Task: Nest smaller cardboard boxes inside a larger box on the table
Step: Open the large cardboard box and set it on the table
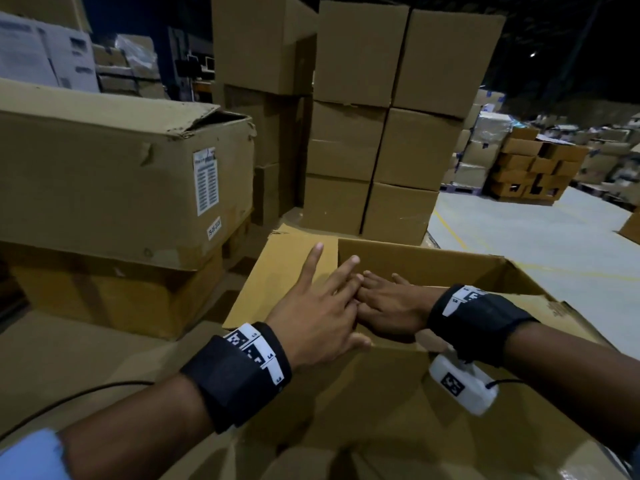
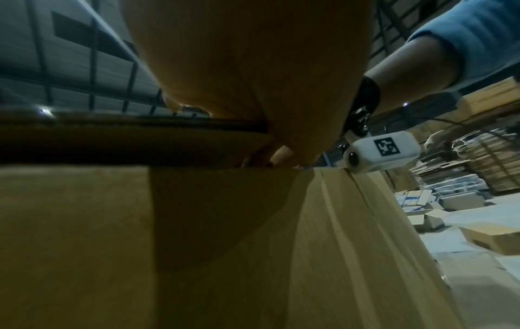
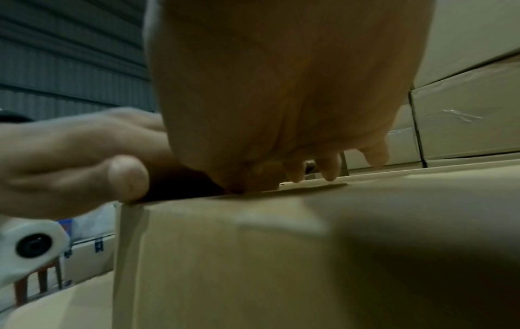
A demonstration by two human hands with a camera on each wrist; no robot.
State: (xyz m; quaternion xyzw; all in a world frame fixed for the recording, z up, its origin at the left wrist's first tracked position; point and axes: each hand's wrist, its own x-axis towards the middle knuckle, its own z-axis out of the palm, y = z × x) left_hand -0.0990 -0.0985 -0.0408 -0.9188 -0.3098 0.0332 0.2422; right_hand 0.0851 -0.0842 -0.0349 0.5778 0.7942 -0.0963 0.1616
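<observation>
Presently, the flap (image 1: 284,282) is pressed by flat left hand (image 1: 317,318) and right hand (image 1: 388,308); creasing is risked under overlapped fingers.

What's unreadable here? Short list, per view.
- Head view: inside of the open brown cardboard box is hidden by the left hand and right hand; any smaller box inside is unseen.
- Left wrist view: the palm blocks the fingers.
- Right wrist view: the palm hides the box top.
- White label: text too small.

Hands (image 1: 349,306) on open box (image 1: 415,258) — stacked cartons (image 1: 381,133) behind
</observation>
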